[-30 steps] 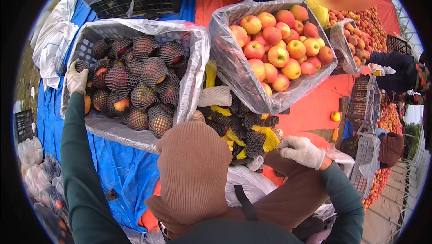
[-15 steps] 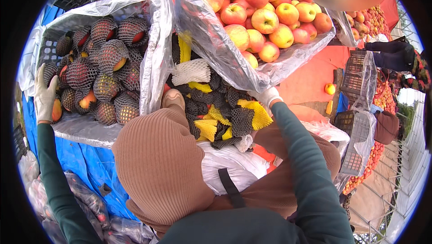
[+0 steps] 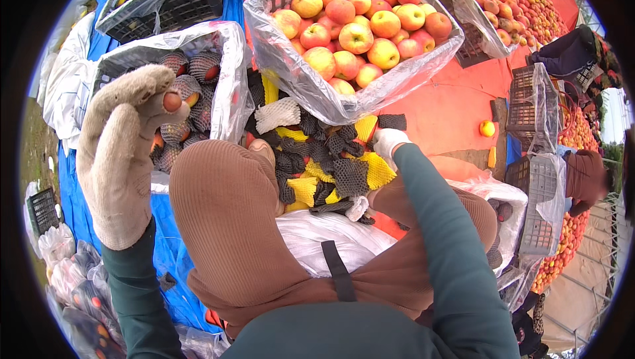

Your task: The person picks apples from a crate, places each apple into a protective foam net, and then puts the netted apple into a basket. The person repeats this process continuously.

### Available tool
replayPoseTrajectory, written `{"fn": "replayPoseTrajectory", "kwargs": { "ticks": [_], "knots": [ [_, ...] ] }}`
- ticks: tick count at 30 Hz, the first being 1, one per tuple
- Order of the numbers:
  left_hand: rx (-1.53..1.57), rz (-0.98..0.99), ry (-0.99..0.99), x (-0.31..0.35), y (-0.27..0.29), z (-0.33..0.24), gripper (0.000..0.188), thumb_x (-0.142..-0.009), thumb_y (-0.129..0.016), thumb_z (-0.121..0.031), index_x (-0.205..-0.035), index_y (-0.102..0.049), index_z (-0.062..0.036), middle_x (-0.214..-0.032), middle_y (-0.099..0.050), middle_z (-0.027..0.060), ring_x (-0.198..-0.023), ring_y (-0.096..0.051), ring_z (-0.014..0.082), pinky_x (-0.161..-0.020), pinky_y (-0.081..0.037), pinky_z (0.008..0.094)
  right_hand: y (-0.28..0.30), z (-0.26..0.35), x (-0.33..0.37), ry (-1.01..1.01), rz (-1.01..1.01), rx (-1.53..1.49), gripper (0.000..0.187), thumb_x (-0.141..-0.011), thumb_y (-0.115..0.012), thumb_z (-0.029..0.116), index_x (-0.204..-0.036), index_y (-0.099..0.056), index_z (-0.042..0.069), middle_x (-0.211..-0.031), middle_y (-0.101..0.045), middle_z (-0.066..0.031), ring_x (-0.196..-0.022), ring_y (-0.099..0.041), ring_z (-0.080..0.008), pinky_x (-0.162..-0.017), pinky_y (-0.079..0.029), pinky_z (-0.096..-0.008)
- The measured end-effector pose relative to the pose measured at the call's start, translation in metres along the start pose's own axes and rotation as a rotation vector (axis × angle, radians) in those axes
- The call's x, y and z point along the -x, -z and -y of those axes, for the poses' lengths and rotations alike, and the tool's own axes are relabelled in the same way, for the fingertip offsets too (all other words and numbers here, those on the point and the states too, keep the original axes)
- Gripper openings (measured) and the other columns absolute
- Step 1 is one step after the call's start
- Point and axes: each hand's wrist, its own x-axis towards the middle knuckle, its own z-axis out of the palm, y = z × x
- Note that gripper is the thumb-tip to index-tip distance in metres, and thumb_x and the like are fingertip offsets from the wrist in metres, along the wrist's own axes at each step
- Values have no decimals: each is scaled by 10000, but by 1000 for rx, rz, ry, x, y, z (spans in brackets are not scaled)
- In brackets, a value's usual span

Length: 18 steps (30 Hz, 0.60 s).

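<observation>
My left hand (image 3: 122,154), in a pale, dirt-stained glove, is raised close to the camera. Its fingers are bent but apart, with a bare fingertip showing and nothing held. Behind it stands a plastic-lined crate (image 3: 228,61) of fruit (image 3: 186,88) in dark foam nets, partly hidden by the hand. My right hand (image 3: 389,144), also gloved, is at the right edge of a heap of loose grey and yellow foam nets (image 3: 350,177). Its fingers look curled in among the nets; what they hold is hidden. A white foam net (image 3: 278,114) lies on the heap.
Ahead, a lined crate (image 3: 390,97) holds red-yellow apples (image 3: 357,38). Another black crate (image 3: 165,11) stands far left. More crates (image 3: 529,104), a lone apple (image 3: 487,128) and other people (image 3: 585,180) are to the right. Blue sheeting (image 3: 173,240) covers the left ground.
My left hand has left the netted-fruit crate's left side and risen toward the camera. My right hand no longer touches the apple crate's liner and is at the foam nets. The view has shifted.
</observation>
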Motion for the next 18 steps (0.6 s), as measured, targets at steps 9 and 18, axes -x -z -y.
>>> {"fn": "replayPoseTrajectory", "kwargs": {
  "ticks": [9,18],
  "knots": [
    [727,366,273,-39,-194,-37,346,-926,-446,-180,-1171,-480,62,-1085,-571,182,-925,-605,265,-791,-510,380,-108,-5,-28,62,-286,-25,388,-726,-622,200,-1076,-551,48,-1124,-526,-187,-975,-569,-340,-827,-470,-411],
    [767,275,407,-65,-178,36,306,-920,-489,-201,-1122,-512,28,-1041,-587,134,-905,-599,211,-812,-492,319,-4,18,2,202,220,-324,394,-750,-574,226,-1101,-598,48,-1061,-613,-155,-945,-607,-275,-810,-477,-347]
  ]
}}
